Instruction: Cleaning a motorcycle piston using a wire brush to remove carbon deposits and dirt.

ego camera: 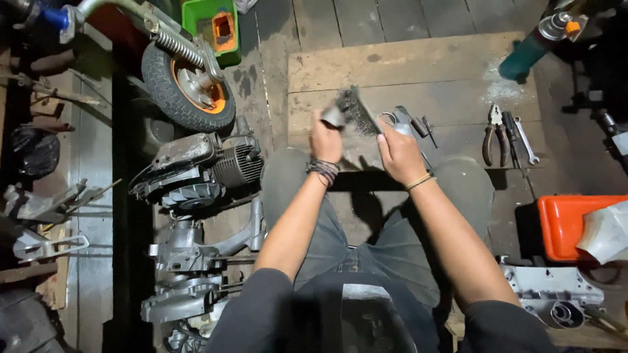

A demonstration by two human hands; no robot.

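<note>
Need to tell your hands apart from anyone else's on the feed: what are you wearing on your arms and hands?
Both hands are bare, no gloves. The left hand has a stack of dark braided bands at the wrist; the right hand has one thin yellowish band. Forearms are uncovered, with dark sleeves pushed up to about the elbows.

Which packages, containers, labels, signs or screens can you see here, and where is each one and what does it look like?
No signs, screens or readable labels show.
Green crate: top, behind the small wheel; boxy, bright green, with an orange block inside.
Orange tub: right edge, on the floor; rectangular, orange, partly covered by a grey sheet.
Black bag: far left; crumpled, dark, shiny.
Neither is near the left hand or right hand.
</note>
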